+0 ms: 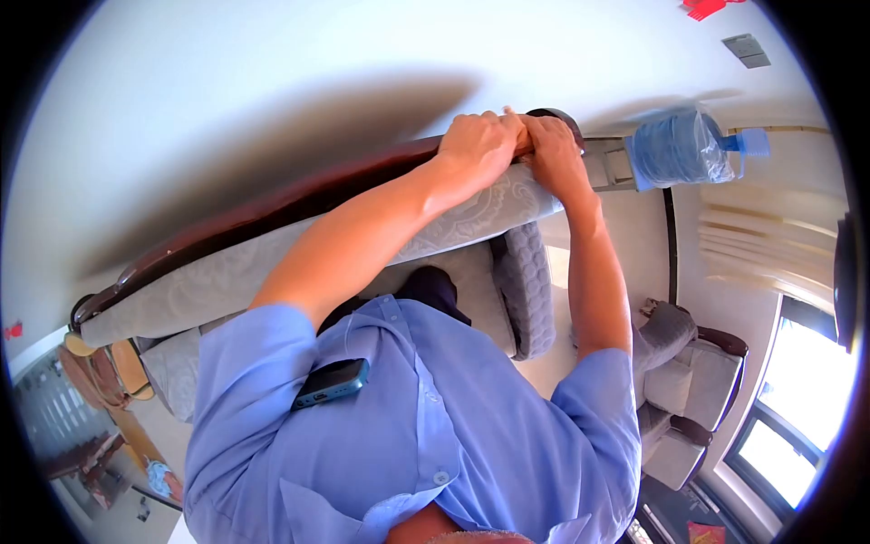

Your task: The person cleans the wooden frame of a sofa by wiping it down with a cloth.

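Note:
My left hand point(478, 145) is closed at the top of the sofa back, its fingers curled by the dark wooden rail point(308, 204). Close against it, my right hand point(555, 156) is also closed, near the rail's rounded end. What the fingers grip is hidden; a small tan patch shows between the hands. Below them, a grey patterned cover point(453, 222) lies along the sofa back. The seat and a quilted grey armrest point(527, 290) are under my arms. A phone point(332, 384) sticks out of my blue shirt's pocket.
A large blue water bottle point(680, 150), partly wrapped in plastic, is right of the sofa on a stand. White wall point(272, 54) rises behind the sofa. Grey armchairs point(675, 390) are at the right by a window point(797, 399). Wooden chairs point(107, 367) are at the left.

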`<state>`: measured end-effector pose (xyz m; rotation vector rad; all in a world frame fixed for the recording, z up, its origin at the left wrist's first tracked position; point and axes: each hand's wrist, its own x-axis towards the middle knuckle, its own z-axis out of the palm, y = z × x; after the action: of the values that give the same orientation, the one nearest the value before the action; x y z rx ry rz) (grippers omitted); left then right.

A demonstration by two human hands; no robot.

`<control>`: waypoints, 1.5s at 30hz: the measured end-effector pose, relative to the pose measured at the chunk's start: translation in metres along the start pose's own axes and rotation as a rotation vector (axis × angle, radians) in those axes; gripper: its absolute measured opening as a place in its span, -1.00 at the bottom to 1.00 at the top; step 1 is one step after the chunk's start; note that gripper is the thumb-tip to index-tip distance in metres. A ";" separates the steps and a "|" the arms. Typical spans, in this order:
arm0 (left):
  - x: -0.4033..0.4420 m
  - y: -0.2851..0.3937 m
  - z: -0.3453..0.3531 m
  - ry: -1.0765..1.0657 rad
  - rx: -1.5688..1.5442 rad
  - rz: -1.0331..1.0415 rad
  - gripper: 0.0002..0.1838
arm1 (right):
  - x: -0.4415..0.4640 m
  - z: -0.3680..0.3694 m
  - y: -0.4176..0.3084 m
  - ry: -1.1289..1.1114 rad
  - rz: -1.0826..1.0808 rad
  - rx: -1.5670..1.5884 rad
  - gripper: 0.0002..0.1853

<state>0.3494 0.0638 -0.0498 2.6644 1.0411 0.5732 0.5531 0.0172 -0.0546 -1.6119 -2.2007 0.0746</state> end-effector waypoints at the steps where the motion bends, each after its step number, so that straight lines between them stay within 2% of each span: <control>1: -0.008 -0.005 -0.009 0.056 -0.041 0.014 -0.72 | 0.003 0.000 -0.009 0.003 -0.003 -0.002 -0.42; 2: -0.019 -0.013 -0.020 0.022 -0.035 0.000 -0.65 | 0.007 0.001 -0.023 0.008 -0.039 -0.028 -0.42; 6: -0.085 -0.055 -0.071 -0.028 0.027 -0.080 -0.60 | 0.031 0.015 -0.109 0.098 -0.204 -0.010 -0.41; 8: -0.130 -0.082 -0.101 -0.150 0.102 -0.209 -0.55 | 0.046 0.029 -0.163 0.111 -0.261 0.043 -0.43; 12: -0.236 -0.141 -0.146 -0.202 0.192 -0.465 -0.59 | 0.070 0.073 -0.272 0.046 -0.406 0.108 -0.38; 13: -0.258 -0.152 -0.155 -0.190 0.208 -0.526 -0.59 | 0.075 0.087 -0.296 0.050 -0.477 0.074 -0.38; 15: -0.303 -0.180 -0.172 -0.010 0.370 -0.317 -0.68 | 0.081 0.125 -0.335 -0.005 -0.558 0.085 -0.33; 17: -0.337 -0.202 -0.202 -0.013 0.406 -0.427 -0.72 | 0.093 0.153 -0.376 -0.096 -0.474 0.300 -0.28; 19: -0.370 -0.225 -0.226 -0.010 0.432 -0.516 -0.76 | 0.110 0.166 -0.420 -0.107 -0.508 0.338 -0.28; 21: -0.414 -0.254 -0.247 0.124 0.562 -0.512 -0.78 | 0.130 0.174 -0.465 -0.113 -0.524 0.364 -0.29; 23: -0.457 -0.287 -0.269 0.125 0.645 -0.573 -0.76 | 0.146 0.181 -0.513 -0.040 -0.718 0.419 -0.41; 27: -0.526 -0.339 -0.308 0.053 0.799 -0.695 -0.68 | 0.170 0.223 -0.604 0.113 -0.867 0.479 -0.44; 28: -0.537 -0.353 -0.315 0.059 0.802 -0.704 -0.68 | 0.173 0.235 -0.620 0.176 -0.887 0.395 -0.44; 29: -0.548 -0.370 -0.321 -0.022 0.703 -0.712 -0.61 | 0.174 0.243 -0.630 0.238 -0.902 0.311 -0.44; 31: -0.545 -0.370 -0.334 -0.105 0.603 -0.718 -0.54 | 0.174 0.243 -0.636 0.171 -0.899 0.212 -0.45; 33: -0.520 -0.356 -0.345 -0.243 0.277 -0.985 -0.50 | 0.175 0.238 -0.632 0.107 -0.885 0.108 -0.45; 34: -0.517 -0.354 -0.340 -0.245 0.276 -0.979 -0.50 | 0.175 0.231 -0.620 0.012 -0.877 0.130 -0.44; 35: -0.512 -0.351 -0.335 -0.221 0.274 -0.913 -0.48 | 0.174 0.223 -0.606 -0.082 -0.866 0.151 -0.43; 39: -0.444 -0.302 -0.317 -0.213 0.179 -0.781 -0.45 | 0.154 0.186 -0.516 -0.032 -0.806 0.140 -0.39; 40: -0.424 -0.294 -0.304 -0.235 0.205 -0.678 -0.41 | 0.146 0.172 -0.488 -0.037 -0.792 0.119 -0.37; 42: -0.375 -0.263 -0.271 -0.296 0.209 -0.621 -0.37 | 0.128 0.141 -0.426 -0.036 -0.736 0.068 -0.34; 44: -0.319 -0.217 -0.240 -0.347 0.219 -0.567 -0.32 | 0.110 0.110 -0.362 -0.318 -0.603 0.106 -0.31; 45: -0.293 -0.194 -0.222 -0.348 0.214 -0.529 -0.31 | 0.104 0.096 -0.329 -0.306 -0.555 0.090 -0.31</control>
<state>-0.0600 0.0170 0.0032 2.3660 1.6696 -0.1068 0.1968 0.0238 -0.0204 -0.9421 -2.7548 0.2686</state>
